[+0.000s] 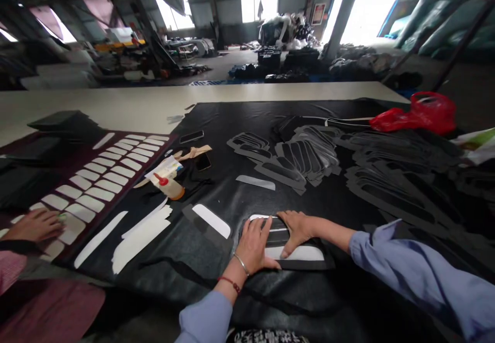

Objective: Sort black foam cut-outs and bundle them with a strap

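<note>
White strip (305,254) under right hand (298,229), poster (318,14) unreadable

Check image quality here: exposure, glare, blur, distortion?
Head view: windows and right-hand opening blown out, hall dim; highlights on the red plastic bag; wide-angle stretch toward the frame edges, background soft; left hand, right hand and white strip readable, dark cut pieces low-contrast against the black sheet.
</note>
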A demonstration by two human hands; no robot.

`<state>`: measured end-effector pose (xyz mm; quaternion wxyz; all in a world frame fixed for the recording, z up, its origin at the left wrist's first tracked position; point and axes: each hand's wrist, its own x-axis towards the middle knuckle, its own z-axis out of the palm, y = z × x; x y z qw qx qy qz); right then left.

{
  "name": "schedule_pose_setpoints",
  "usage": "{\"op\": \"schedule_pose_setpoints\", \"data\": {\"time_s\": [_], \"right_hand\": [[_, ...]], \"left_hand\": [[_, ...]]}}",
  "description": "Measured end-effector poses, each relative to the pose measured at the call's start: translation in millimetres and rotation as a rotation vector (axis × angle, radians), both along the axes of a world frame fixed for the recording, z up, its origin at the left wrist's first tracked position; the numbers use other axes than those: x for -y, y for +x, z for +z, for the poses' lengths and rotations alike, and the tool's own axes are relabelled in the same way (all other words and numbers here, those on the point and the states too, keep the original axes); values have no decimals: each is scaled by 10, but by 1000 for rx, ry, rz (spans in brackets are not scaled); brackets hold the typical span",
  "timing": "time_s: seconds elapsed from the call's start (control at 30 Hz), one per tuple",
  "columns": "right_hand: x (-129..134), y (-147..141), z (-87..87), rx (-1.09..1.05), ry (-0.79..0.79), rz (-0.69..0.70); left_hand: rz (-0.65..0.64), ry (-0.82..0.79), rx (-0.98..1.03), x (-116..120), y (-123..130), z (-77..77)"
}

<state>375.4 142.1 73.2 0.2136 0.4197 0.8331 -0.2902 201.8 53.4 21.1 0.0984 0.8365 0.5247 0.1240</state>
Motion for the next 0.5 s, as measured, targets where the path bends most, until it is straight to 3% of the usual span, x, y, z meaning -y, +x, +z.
{"op": "schedule_pose_setpoints", "data": {"time_s": [0.33, 0.5], "right_hand": [[111, 36, 17, -85, 71, -49], [346, 24, 28, -97, 282, 48]], "left_hand": [[-4, 122, 4, 62, -28, -126], [-47, 260, -11, 160, -75, -207]]}}
